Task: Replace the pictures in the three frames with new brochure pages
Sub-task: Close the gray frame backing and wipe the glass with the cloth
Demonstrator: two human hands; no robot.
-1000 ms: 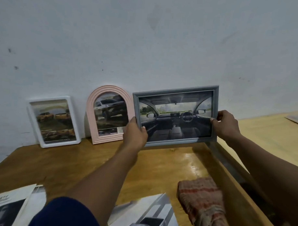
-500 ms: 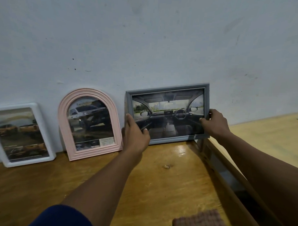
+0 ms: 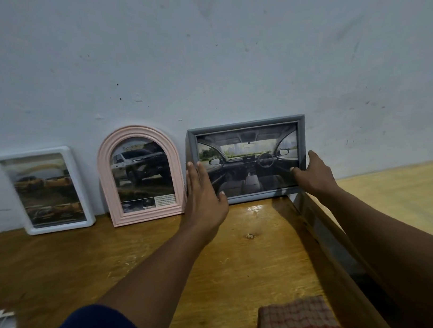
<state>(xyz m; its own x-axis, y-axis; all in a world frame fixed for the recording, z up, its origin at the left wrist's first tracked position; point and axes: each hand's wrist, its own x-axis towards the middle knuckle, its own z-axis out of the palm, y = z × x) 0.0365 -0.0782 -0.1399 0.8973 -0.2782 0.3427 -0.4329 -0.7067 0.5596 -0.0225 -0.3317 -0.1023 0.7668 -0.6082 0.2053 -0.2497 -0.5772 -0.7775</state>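
The right hand [image 3: 313, 175] pinches the right edge of the grey frame [image 3: 299, 152], thumb on the front border and the other fingers wrapped behind it; the left hand [image 3: 204, 195] lies flat against the frame's left end with its fingers straight and close together, the thumb resting near the lower front border; the frame stands landscape at the back of the wooden table [image 3: 256, 258], its bottom edge on the tabletop and its top against the pale wall [image 3: 214, 53], and it shows a car-interior picture [image 3: 250, 162]; just beside it to the left stands the pink arched frame [image 3: 104, 174] with a picture of a pickup, and further left the white frame [image 3: 63, 150], both leaning on the same wall; a checked reddish cloth [image 3: 301, 319] lies on the near right of the table, and a lighter wooden surface [image 3: 393, 192] sits beyond the table's right edge; the left hand covers the grey frame's lower left corner, so whether that corner touches the pink frame cannot be told; the white frame's picture is blurred, the cloth is cut off by the bottom edge, as are a dark blue sleeve [image 3: 99, 319] and a scrap of paper [image 3: 1, 319] at the lower left; half a second ago the left hand's fingers curled round the frame's edge, and now they are straightened; a second ago the frame was held just clear of the tabletop.
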